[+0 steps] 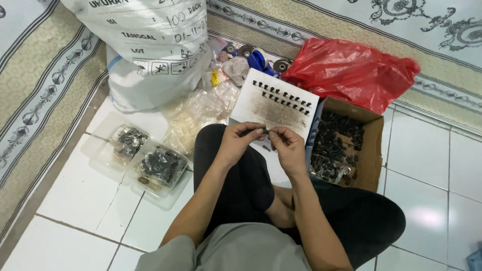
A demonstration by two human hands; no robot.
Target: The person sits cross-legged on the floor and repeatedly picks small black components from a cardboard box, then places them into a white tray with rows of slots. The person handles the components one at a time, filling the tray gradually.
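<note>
White tiled floor (432, 165), patterned carpet (45, 85)

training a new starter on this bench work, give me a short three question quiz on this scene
1. True or false: both hands pinch one small dark part above the lap.
2. What lies in rows on the white board? A) small dark pieces B) coins C) screws in bags
3. Which side of the person is the cardboard box on?

Key
1. True: left hand and right hand meet at the small dark part.
2. A: small dark pieces on the white board.
3. Right: the cardboard box of dark parts, below the red bag.
</note>
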